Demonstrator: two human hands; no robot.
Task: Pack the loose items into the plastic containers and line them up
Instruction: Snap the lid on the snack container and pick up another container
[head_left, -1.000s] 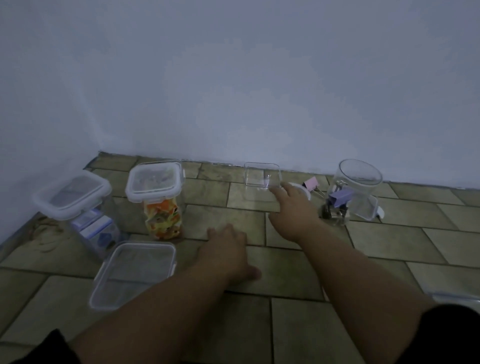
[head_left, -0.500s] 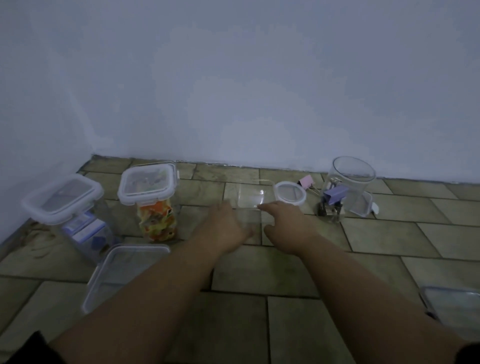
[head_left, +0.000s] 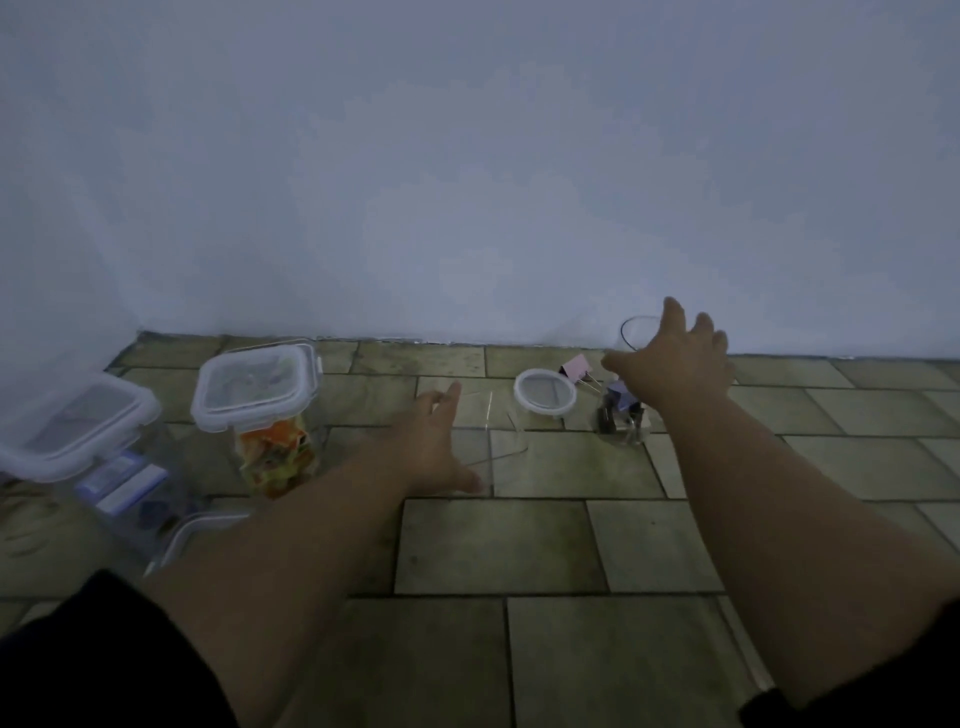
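Note:
An empty clear square container (head_left: 503, 441) stands on the tiled floor at centre. My left hand (head_left: 434, 441) lies against its left side, index finger and thumb spread along the wall. My right hand (head_left: 670, 364) hovers with fingers spread over a clear round jar (head_left: 631, 332) that holds several binder clips (head_left: 621, 413); it grips nothing. A round white-rimmed lid (head_left: 544, 392) lies flat between the two hands. One pink binder clip (head_left: 576, 369) lies loose behind the lid.
At left stand two lidded containers, one with orange-yellow contents (head_left: 275, 457), one with blue-white boxes (head_left: 119, 483). A flat clear lid (head_left: 197, 525) lies in front of them, partly under my left arm. The wall (head_left: 467, 208) runs close behind everything.
My right hand left the square container and swung right and up over the round jar. My left hand stayed at the square container.

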